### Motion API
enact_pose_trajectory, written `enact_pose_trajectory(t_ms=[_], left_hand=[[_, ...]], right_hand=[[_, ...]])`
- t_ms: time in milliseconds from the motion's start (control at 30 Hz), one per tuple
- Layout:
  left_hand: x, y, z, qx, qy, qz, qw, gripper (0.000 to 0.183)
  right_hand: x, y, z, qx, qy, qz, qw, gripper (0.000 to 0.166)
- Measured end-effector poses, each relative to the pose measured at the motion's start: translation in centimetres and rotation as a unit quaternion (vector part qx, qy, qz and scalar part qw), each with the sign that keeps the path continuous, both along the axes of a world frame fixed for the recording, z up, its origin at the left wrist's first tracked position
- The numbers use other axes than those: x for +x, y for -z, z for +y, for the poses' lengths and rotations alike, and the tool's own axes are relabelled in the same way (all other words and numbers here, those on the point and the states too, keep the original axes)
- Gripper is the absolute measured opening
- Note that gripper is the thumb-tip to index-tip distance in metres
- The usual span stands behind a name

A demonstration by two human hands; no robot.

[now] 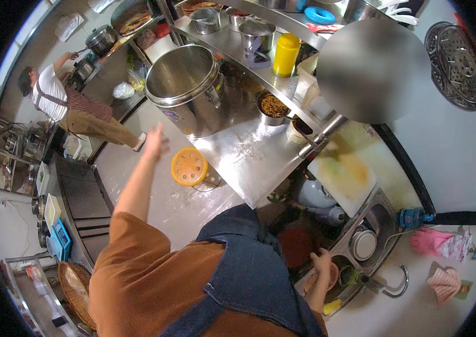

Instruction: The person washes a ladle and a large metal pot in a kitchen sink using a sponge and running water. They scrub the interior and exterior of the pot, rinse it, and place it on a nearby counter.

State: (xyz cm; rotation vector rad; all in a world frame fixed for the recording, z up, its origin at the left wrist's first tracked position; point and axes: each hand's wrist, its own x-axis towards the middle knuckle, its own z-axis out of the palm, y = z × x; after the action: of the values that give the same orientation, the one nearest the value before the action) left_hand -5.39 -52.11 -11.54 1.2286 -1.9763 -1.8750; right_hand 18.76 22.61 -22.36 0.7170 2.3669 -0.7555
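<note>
My left hand (156, 142) is stretched out over the floor, blurred, with fingers apart and nothing in it. It is nearest to a round yellow-orange stool (189, 167) with holes in its seat, and to the large stainless steel stockpot (185, 78) on the metal table (248, 158). Low on my other side, my right hand (322, 261) is at the near edge of the stainless steel sink (379, 206), its fingers slightly spread. A pinkish bowl (333, 276) lies just behind that wrist; whether my hand touches the rim cannot be told.
A co-worker (52, 97) in an apron stands at the far left, one hand at a pot (101, 40). A pan of brown food (274, 105) sits under the metal shelf (271, 59). A stained cutting board (343, 177) adjoins the sink. A blue scale (61, 238) is at left.
</note>
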Motion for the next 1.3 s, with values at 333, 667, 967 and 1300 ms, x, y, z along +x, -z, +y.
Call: enact_pose_trajectory(t_ms=[333, 667, 967, 1300], left_hand=[[-16.4, -10.5, -14.4, 0.001, 0.165, 0.037, 0.986, 0.048], [-6.8, -10.6, -7.2, -0.116, 0.182, 0.124, 0.968, 0.069], [1.3, -11.6, 1.7, -0.023, 0.319, 0.152, 0.935, 0.082], [2.8, -11.7, 13.0, 0.058, 0.541, 0.116, 0.831, 0.093]], right_hand=[[-10.7, -11.2, -25.8, -0.252, -0.028, 0.107, 0.961, 0.073], [-25.4, -20.2, -50.9, -0.545, 0.117, 0.082, 0.826, 0.1], [-18.6, -23.3, -48.2, -0.441, 0.176, 0.15, 0.867, 0.071], [-6.5, -20.1, -41.3, -0.365, 0.364, 0.355, 0.78, 0.059]])
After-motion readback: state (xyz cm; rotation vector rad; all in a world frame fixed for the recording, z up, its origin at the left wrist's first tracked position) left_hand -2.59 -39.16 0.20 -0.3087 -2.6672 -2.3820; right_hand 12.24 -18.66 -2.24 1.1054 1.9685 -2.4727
